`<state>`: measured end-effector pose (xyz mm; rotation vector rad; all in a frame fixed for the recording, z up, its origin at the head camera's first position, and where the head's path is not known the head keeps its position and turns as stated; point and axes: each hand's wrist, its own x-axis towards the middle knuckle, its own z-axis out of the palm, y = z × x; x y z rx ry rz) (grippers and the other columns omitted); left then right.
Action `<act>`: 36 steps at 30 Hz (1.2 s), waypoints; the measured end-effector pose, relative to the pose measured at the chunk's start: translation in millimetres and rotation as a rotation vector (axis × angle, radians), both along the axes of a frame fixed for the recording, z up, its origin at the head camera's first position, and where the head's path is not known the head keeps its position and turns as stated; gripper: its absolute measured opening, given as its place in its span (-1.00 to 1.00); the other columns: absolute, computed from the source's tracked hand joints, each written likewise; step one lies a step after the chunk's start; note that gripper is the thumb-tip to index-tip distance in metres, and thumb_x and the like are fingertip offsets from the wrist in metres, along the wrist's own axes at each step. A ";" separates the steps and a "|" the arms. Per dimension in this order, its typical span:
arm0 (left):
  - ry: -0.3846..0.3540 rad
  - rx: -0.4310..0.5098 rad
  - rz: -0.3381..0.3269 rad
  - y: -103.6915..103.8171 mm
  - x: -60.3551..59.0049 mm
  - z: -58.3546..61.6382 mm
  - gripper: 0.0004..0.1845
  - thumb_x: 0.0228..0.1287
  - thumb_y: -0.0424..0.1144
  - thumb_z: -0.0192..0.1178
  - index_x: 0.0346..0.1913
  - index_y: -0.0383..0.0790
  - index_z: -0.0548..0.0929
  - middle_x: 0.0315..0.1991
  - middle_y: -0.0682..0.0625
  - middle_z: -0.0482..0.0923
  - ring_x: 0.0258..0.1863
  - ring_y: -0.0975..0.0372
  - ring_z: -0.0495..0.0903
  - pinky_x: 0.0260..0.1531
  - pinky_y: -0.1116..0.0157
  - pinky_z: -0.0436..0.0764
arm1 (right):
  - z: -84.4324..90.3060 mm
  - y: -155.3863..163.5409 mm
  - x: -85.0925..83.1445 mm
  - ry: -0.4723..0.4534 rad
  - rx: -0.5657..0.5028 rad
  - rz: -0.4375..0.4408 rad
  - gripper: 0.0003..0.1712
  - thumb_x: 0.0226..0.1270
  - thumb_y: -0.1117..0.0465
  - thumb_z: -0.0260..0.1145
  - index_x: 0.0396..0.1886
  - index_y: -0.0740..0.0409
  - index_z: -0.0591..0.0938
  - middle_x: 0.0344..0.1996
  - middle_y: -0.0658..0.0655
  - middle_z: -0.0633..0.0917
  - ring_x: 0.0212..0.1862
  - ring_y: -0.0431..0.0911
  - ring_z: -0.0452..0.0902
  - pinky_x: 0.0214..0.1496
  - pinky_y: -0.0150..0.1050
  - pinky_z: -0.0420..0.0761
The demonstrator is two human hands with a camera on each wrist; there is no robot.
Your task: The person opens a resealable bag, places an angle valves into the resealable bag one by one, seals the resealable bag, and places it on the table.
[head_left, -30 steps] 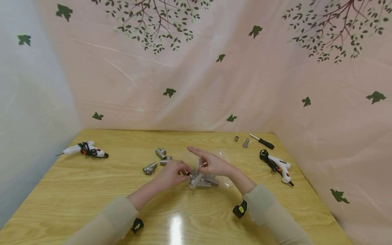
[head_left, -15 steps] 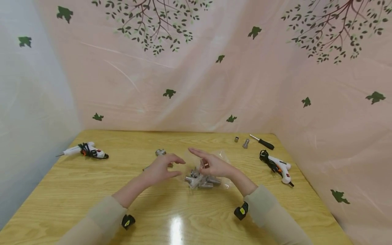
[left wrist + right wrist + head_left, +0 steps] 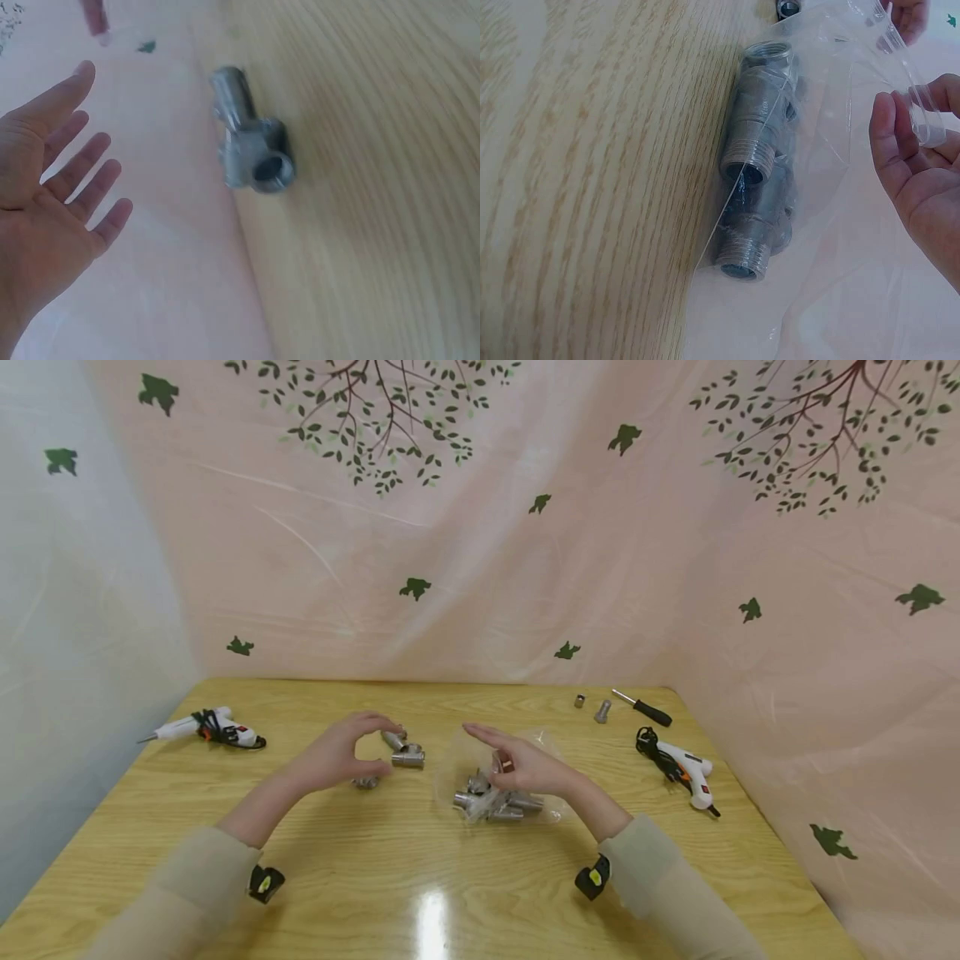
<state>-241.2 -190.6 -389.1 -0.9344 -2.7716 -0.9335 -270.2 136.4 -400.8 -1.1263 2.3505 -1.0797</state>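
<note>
My right hand [image 3: 528, 767] pinches the edge of a clear plastic bag [image 3: 552, 742], its index finger stretched out to the left. Inside the bag lie several threaded metal pipe fittings [image 3: 751, 142], and the plastic [image 3: 821, 127] hangs from the thumb and fingers of my right hand [image 3: 934, 169]. My left hand [image 3: 330, 756], thumb and fingers spread apart, holds nothing above the table. Just beyond it lie loose metal tee fittings [image 3: 408, 760], one partly hidden behind the thumb. In the left wrist view, that hand [image 3: 52, 180] stands beside a blurred cluster of fittings [image 3: 255, 150].
A white glue gun [image 3: 213, 727] with a black cord lies at the left, another glue gun [image 3: 686, 768] at the right. A screwdriver [image 3: 645, 708], a bolt-like metal piece [image 3: 602, 712] and a small nut-like piece [image 3: 580, 701] sit at the back right of the wooden table [image 3: 480, 893].
My left hand has let go of a fitting in the bag and moved left toward the loose fittings, its fingers spreading. The right hand has stayed at the bag.
</note>
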 end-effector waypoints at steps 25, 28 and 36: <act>-0.255 -0.076 0.043 -47.4 -27.8 -58.8 -0.61 0.12 -0.17 0.35 0.00 -0.23 0.60 -0.20 0.02 0.63 -0.16 0.16 0.59 -0.06 0.08 0.56 | -2.7 1.0 2.0 -0.005 -0.004 0.007 -0.10 0.30 0.39 0.16 0.49 -0.26 0.00 0.48 -0.08 0.03 -0.58 -0.27 0.31 -0.49 -0.37 0.48; -0.266 -0.055 0.029 -47.7 -28.0 -60.7 -0.67 0.14 -0.20 0.34 -0.03 -0.22 0.61 -0.24 0.06 0.62 -0.21 0.21 0.58 -0.13 0.15 0.58 | -2.2 0.7 2.7 -0.013 -0.004 0.007 -0.10 0.30 0.39 0.16 0.49 -0.27 0.00 0.48 -0.11 0.02 -0.58 -0.28 0.32 -0.49 -0.38 0.47; -0.244 -0.050 0.043 -46.4 -26.1 -56.7 -0.75 0.16 -0.24 0.32 -0.09 -0.17 0.64 -0.30 0.10 0.61 -0.28 0.27 0.55 -0.26 0.31 0.57 | -3.0 1.6 2.5 -0.038 -0.008 0.005 -0.10 0.30 0.39 0.14 0.49 -0.28 -0.01 0.48 -0.12 0.00 -0.56 -0.26 0.36 -0.47 -0.31 0.55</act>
